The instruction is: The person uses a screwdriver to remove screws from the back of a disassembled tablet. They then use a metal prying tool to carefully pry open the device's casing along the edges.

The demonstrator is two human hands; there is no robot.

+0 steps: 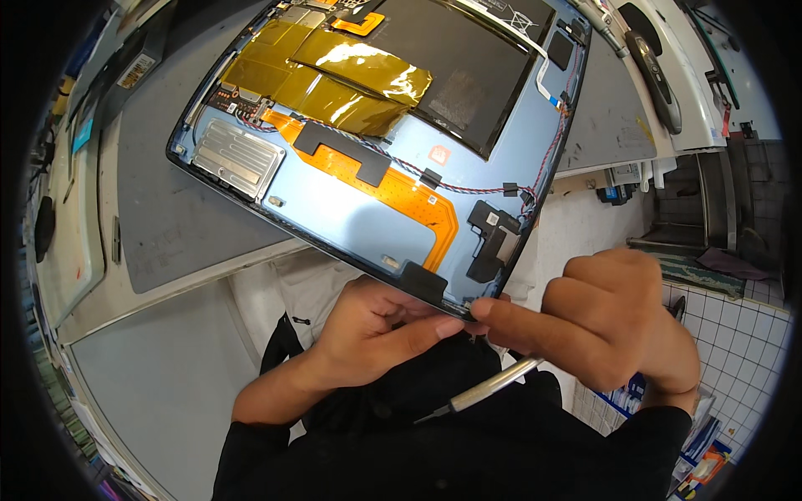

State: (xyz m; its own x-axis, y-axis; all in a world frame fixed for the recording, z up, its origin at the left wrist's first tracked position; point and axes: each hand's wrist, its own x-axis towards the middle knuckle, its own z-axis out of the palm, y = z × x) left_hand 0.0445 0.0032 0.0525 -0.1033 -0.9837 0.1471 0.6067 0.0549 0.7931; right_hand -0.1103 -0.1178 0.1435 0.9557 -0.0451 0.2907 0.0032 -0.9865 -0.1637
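Observation:
An opened tablet (342,225) with a blue inner shell lies tilted, its near corner jutting over the bench edge toward me. My left hand (372,330) is closed on that near edge, thumb along the rim. With its index finger and thumb, my right hand (606,317) touches the same corner. A slim silver screwdriver (493,386) is tucked in the right hand's curled fingers, its thin tip pointing left. Inside the tablet are an orange flex cable (409,204), a black battery (468,75), gold tape (351,75) and a black speaker-like module (493,240).
A grey mat (192,225) covers the bench under the tablet. At the right lies a dark, long-handled tool (652,79). A box with a label (129,75) stands at the upper left. Blue and orange items (706,468) sit low at the right, beside white tiles.

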